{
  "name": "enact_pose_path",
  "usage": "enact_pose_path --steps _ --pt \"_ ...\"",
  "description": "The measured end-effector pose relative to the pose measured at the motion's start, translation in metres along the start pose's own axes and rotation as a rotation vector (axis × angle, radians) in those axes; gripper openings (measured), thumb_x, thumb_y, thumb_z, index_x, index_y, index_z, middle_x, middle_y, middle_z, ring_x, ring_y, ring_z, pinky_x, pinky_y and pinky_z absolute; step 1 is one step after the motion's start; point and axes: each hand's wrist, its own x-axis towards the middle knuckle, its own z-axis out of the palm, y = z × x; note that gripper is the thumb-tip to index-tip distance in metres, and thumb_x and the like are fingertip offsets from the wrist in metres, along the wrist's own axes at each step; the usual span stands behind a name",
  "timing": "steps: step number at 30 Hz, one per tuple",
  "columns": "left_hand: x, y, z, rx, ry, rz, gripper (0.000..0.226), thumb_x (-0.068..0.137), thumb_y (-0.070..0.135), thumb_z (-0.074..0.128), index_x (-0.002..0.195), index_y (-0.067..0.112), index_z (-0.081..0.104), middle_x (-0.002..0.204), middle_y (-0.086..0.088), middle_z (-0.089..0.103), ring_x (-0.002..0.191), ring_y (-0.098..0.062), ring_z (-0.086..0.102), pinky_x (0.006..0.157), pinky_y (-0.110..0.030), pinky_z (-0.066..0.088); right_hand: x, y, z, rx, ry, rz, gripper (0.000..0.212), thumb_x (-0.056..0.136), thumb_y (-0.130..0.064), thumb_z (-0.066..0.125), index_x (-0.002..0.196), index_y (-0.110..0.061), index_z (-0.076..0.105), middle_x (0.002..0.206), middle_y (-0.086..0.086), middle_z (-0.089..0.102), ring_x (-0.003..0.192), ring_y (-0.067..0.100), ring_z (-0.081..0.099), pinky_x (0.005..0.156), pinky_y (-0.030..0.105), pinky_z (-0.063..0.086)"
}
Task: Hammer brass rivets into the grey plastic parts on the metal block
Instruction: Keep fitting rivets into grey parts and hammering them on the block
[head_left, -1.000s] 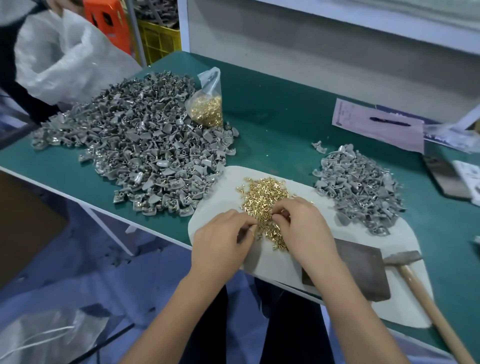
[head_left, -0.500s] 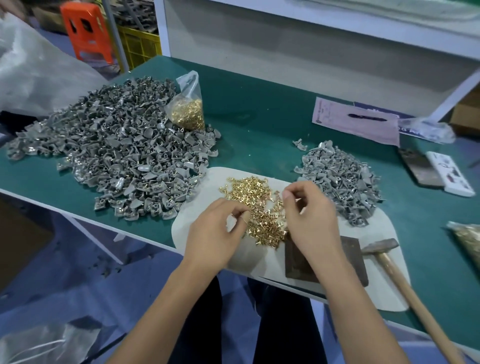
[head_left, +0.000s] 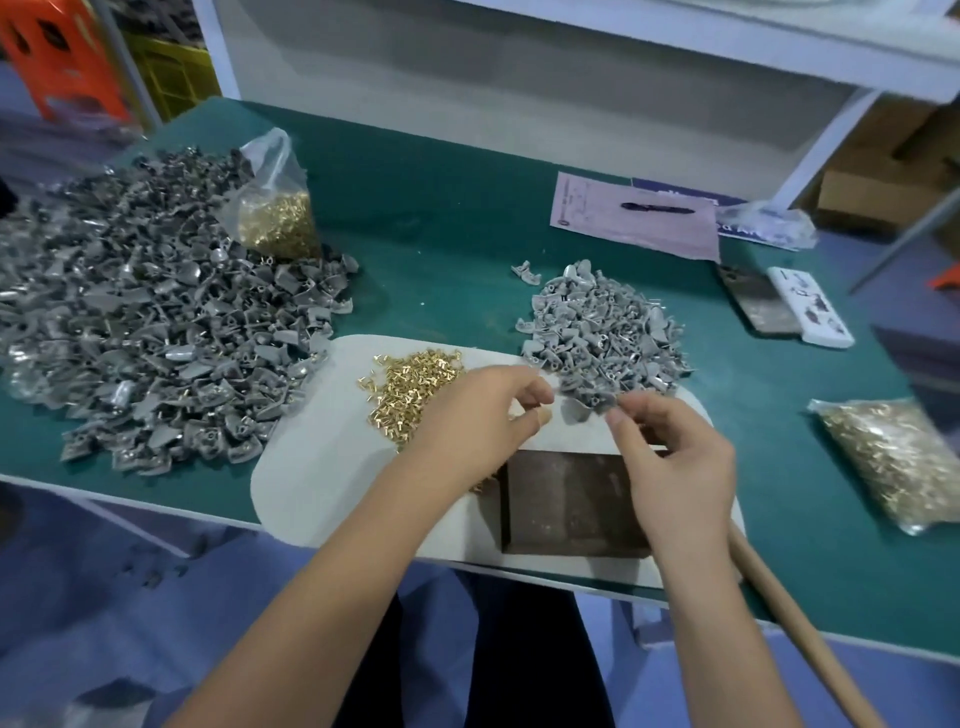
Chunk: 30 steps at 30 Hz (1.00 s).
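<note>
Hands over white pad (head_left: 311, 478) at near edge of green table (head_left: 441, 249); left hand (head_left: 467, 415) above loose brass rivets (head_left: 410, 384), fingers curled, thumb and forefinger close together near the fingertips, but cannot tell whether a rivet is pinched there; right hand (head_left: 670, 457) just right of it, fingers curled, thumb and forefinger tips touching a grey plastic part (head_left: 579, 410) at near edge of small grey pile (head_left: 602, 332), grip looks like a light pinch on that part; part apart from the block, not yet set on it.

Metal block (head_left: 566, 504) dark and flat on the pad, directly below both hands, right wrist crossing its right edge; top bare of parts; wooden hammer handle (head_left: 795, 623) slanting away from the block's right side toward lower right, head hidden behind right forearm.

Large heap of grey parts (head_left: 145, 353) spread across left of table, touching pad's left edge; clear bag of rivets (head_left: 275, 218) upright at heap's far side; 1 stray grey part (head_left: 524, 273) just beyond the small pile; second rivet bag (head_left: 893, 457) lying flat at far right; pink paper (head_left: 634, 218) with pen (head_left: 657, 208) on it at back right.
</note>
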Motion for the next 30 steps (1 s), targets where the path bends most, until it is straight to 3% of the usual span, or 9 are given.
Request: enact_pose_path --steps 5,8,12,15,20,22,24,26,30 --pt "0.029 0.018 0.008 0.171 -0.070 0.049 0.016 0.090 0.037 0.067 0.106 0.039 0.065 0.098 0.021 0.067 0.087 -0.004 0.061 0.070 -0.027 0.043 0.000 0.002 -0.003 0.033 0.009 -0.011 0.027 0.088 -0.008 0.076 0.085 -0.034 0.071 0.081 -0.021 0.072 0.074 0.004 0.065 0.070 0.012 0.048" --pt "0.040 0.026 0.016 0.249 -0.090 0.083 0.021 0.086 0.050 0.067 0.102 0.036 0.067 0.098 0.015 0.066 0.093 -0.010 0.062 0.067 -0.028 0.037 0.002 0.005 -0.007 0.024 0.010 -0.009 0.025 0.087 -0.008 0.076 0.084 -0.032 0.072 0.081 -0.020 0.072 0.073 0.005 0.064 0.069 0.012 0.047" --pt "0.052 0.037 0.028 0.323 -0.108 0.021 0.040 0.078 0.068 0.067 0.090 0.031 0.061 0.090 0.010 0.063 0.085 -0.017 0.060 0.065 -0.031 0.039 0.002 0.008 -0.012 0.018 0.008 0.006 0.023 0.087 -0.009 0.077 0.084 -0.032 0.073 0.081 -0.020 0.072 0.073 0.005 0.065 0.067 0.011 0.046" --pt "0.056 0.041 0.036 0.350 -0.052 0.006 0.036 0.080 0.059 0.071 0.086 0.028 0.055 0.082 0.006 0.058 0.080 -0.021 0.059 0.062 -0.030 0.035 0.001 0.011 -0.014 0.020 0.010 0.017 0.023 0.087 -0.010 0.078 0.083 -0.032 0.073 0.081 -0.019 0.072 0.072 0.007 0.065 0.067 0.013 0.047" --pt "0.048 0.037 0.037 0.173 -0.081 -0.052 0.014 0.086 0.029 0.069 0.095 0.025 0.058 0.086 0.005 0.064 0.082 -0.020 0.064 0.062 -0.028 0.041 -0.002 0.012 -0.018 0.029 0.006 0.032 0.025 0.087 -0.011 0.078 0.081 -0.035 0.073 0.081 -0.020 0.073 0.073 0.004 0.065 0.069 0.011 0.047" --pt "0.038 0.035 0.031 0.032 -0.067 -0.067 0.015 0.086 0.029 0.070 0.098 0.029 0.061 0.082 0.013 0.060 0.076 -0.008 0.061 0.064 -0.025 0.045 -0.003 0.010 -0.019 0.034 0.002 0.035 0.026 0.087 -0.011 0.077 0.081 -0.036 0.073 0.080 -0.021 0.073 0.071 0.002 0.064 0.068 0.009 0.046" --pt "0.023 0.036 0.022 -0.135 -0.038 -0.059 0.018 0.086 0.030 0.070 0.102 0.035 0.063 0.078 0.017 0.060 0.071 0.004 0.058 0.061 -0.013 0.042 -0.005 0.007 -0.019 0.039 -0.007 0.030 0.028 0.088 -0.010 0.076 0.082 -0.038 0.073 0.080 -0.024 0.073 0.072 0.000 0.064 0.068 0.008 0.046" --pt "0.004 0.038 0.011 -0.262 -0.021 -0.040 0.022 0.089 0.032 0.068 0.109 0.040 0.067 0.076 0.015 0.067 0.073 0.003 0.061 0.059 -0.007 0.041 -0.009 0.002 -0.019 0.052 -0.028 0.022 0.028 0.089 -0.010 0.075 0.085 -0.038 0.073 0.082 -0.024 0.073 0.075 0.000 0.065 0.070 0.008 0.046" --pt "-0.025 0.040 -0.008 -0.404 0.015 -0.036 0.017 0.092 0.029 0.067 0.104 0.040 0.073 0.072 0.016 0.070 0.061 0.000 0.060 0.053 -0.012 0.043 -0.018 -0.007 -0.017 0.073 -0.070 -0.004 0.023 0.090 -0.012 0.074 0.089 -0.036 0.075 0.087 -0.023 0.074 0.084 0.001 0.069 0.076 0.010 0.049"
